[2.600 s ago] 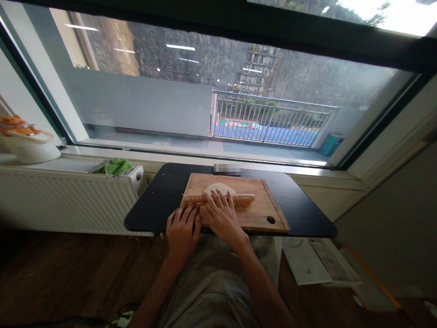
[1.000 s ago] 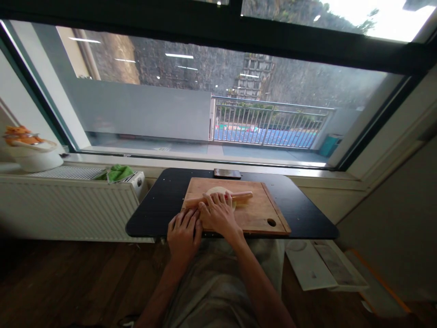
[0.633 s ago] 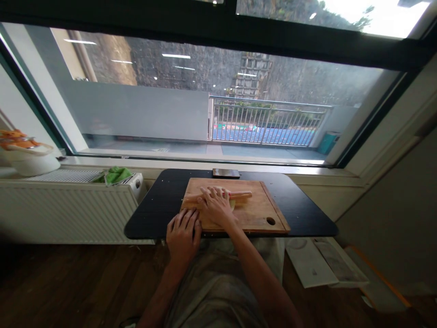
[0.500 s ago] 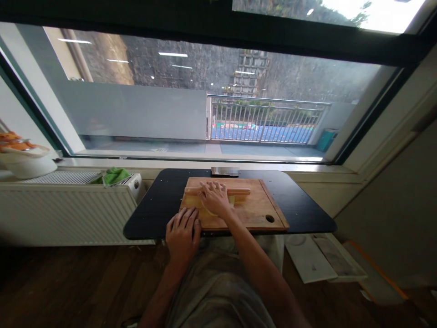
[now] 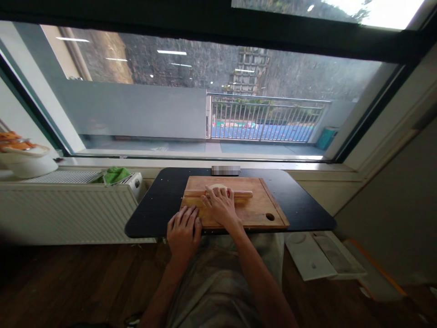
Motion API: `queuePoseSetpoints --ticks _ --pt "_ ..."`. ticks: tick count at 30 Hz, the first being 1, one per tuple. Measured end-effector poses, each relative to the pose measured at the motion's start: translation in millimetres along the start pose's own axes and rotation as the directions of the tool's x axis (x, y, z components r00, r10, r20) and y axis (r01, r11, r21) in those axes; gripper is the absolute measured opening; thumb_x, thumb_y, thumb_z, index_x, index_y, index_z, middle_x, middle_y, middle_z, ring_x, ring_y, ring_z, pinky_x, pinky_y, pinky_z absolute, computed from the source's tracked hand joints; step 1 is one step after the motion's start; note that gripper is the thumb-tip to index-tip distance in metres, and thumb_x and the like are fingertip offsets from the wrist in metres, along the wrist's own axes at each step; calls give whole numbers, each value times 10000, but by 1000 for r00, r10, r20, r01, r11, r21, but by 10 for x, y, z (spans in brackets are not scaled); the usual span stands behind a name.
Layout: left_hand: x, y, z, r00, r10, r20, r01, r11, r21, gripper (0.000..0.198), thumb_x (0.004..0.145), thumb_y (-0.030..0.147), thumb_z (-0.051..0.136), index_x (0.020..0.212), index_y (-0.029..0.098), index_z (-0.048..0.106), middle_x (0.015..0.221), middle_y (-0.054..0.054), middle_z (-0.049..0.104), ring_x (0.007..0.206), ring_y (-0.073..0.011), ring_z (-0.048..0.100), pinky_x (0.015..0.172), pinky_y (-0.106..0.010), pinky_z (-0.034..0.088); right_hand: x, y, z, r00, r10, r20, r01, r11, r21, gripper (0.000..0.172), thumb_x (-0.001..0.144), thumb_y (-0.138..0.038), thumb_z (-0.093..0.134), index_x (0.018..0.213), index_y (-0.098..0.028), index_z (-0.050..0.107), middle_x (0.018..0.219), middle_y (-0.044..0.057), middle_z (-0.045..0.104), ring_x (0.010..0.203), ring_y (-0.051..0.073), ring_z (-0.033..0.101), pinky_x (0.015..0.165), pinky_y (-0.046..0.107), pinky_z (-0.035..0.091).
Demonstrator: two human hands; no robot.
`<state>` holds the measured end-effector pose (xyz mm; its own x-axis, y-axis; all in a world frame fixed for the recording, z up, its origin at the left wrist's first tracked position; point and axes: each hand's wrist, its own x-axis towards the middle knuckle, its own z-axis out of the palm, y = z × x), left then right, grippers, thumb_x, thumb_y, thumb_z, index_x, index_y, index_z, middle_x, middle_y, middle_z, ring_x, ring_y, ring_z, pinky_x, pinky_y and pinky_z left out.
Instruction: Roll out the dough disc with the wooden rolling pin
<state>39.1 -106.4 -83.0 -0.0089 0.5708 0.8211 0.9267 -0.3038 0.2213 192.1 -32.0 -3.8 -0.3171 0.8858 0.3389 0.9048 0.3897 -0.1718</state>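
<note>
A wooden rolling pin (image 5: 244, 194) lies crosswise on a wooden cutting board (image 5: 252, 214). My right hand (image 5: 221, 207) is laid over the middle of the pin, its fingers bent across it. Just beyond the pin a pale edge of what looks like flattened dough (image 5: 218, 186) shows; the pin and my fingers hide the rest. My left hand (image 5: 182, 228) rests on the near left corner of the board, fingers stretched out and holding nothing.
The board lies on a black table (image 5: 303, 214) in front of a wide window. At the table's far edge sits a small blurred item (image 5: 226, 170). A radiator (image 5: 71, 214) with a green cloth (image 5: 116, 175) on top stands to the left.
The rolling pin and my right hand have shifted slightly towards me and right. The pale dough now shows beyond the pin instead of on its near side. My left hand stays put.
</note>
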Motion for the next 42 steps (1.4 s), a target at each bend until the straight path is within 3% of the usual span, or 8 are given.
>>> queuePoseSetpoints --ticks 4,8,13,20,25,34,38,42 --pt "-14 -3 13 1000 -12 9 12 1000 12 361 1108 269 533 1368 243 782 1376 -81 825 1359 -340 701 1146 -526 452 -239 -4 -24 999 -14 -43 14 1000 -2 567 1212 -525 370 1710 -287 499 1522 132 694 1429 345 550 1302 603 259" --pt "-15 2 15 1000 -19 9 19 1000 11 358 1110 271 533 1366 245 781 1378 -77 825 1353 -339 701 1153 -527 448 -228 46 18 997 -49 -53 48 999 -23 566 1215 -505 364 1715 -273 493 1578 139 663 1486 345 518 1331 612 232" --pt "6 13 -2 1000 -22 19 22 1000 -9 352 1104 262 546 1372 249 773 1406 -74 814 1380 -330 695 1147 -513 450 139 158 96 998 -55 2 55 998 -35 535 1211 -471 367 1677 -270 540 1729 115 543 1623 345 394 1338 602 247" --pt "19 20 -19 1000 -2 3 2 1000 27 332 1119 267 541 1352 230 775 1402 -59 817 1371 -316 702 1149 -492 451 613 310 107 990 -63 125 73 994 -76 576 1215 -413 332 1772 -278 384 1772 117 490 1650 351 375 1338 599 263" --pt "18 36 -14 1000 -23 17 23 1000 16 349 1123 275 530 1359 248 787 1409 -62 814 1378 -311 699 1161 -498 452 344 250 57 988 -145 44 149 982 -116 519 1215 -387 353 1698 -255 485 1611 149 629 1495 345 515 1320 638 297" --pt "17 38 -31 996 -62 65 60 998 38 370 1129 304 514 1327 215 813 1356 -93 831 1343 -339 701 1152 -521 461 -409 65 -29 980 -184 -81 180 982 -57 489 1205 -378 406 1663 -251 523 1566 140 651 1481 336 523 1370 639 240" --pt "15 45 -29 996 -61 58 58 997 45 377 1132 297 504 1350 228 803 1388 -80 820 1355 -330 694 1163 -515 455 -325 156 7 969 -234 -85 231 972 -46 558 1211 -389 360 1740 -224 426 1725 143 531 1613 335 409 1384 630 216" --pt "15 42 -20 997 -59 47 58 998 21 369 1127 287 515 1357 231 798 1407 -80 813 1388 -323 684 1172 -511 450 23 236 -2 972 -236 18 237 969 -77 546 1211 -422 349 1721 -269 471 1762 126 499 1648 345 379 1348 627 299"
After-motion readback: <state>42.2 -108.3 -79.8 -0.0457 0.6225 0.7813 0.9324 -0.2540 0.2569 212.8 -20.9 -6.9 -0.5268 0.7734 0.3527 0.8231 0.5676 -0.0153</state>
